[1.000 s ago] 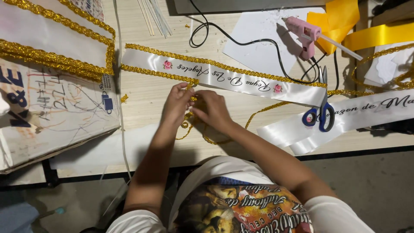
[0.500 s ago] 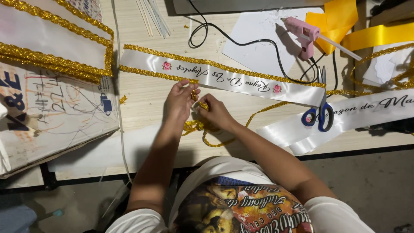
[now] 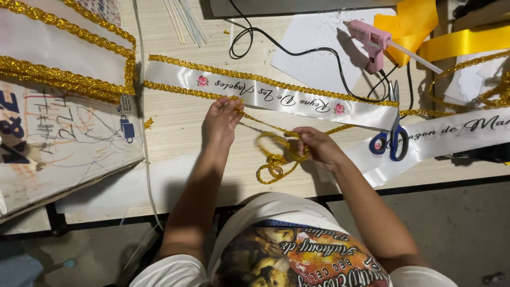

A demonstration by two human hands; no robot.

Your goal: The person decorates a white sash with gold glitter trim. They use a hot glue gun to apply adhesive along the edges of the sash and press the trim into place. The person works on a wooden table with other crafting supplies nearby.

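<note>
A white satin sash (image 3: pixel 276 98) with script lettering, small pink roses and gold glitter trim lies across the wooden table (image 3: pixel 175 133). My left hand (image 3: pixel 220 119) presses the gold trim against the sash's near edge. My right hand (image 3: pixel 316 146) pinches the loose gold trim cord (image 3: pixel 273 159), which runs taut between both hands and coils in loops on the table by my right hand.
A pink glue gun (image 3: pixel 372 40) with black cable lies at the back right. Blue-handled scissors (image 3: pixel 392 135) rest on a second white sash (image 3: pixel 451 133). Yellow ribbons (image 3: pixel 451 40) sit far right, gold-trimmed sashes and a scribbled cardboard sheet (image 3: pixel 58 138) on the left.
My hands have moved apart. The right hand drew the gold cord to the right, stretching it out from the left hand at the sash edge.
</note>
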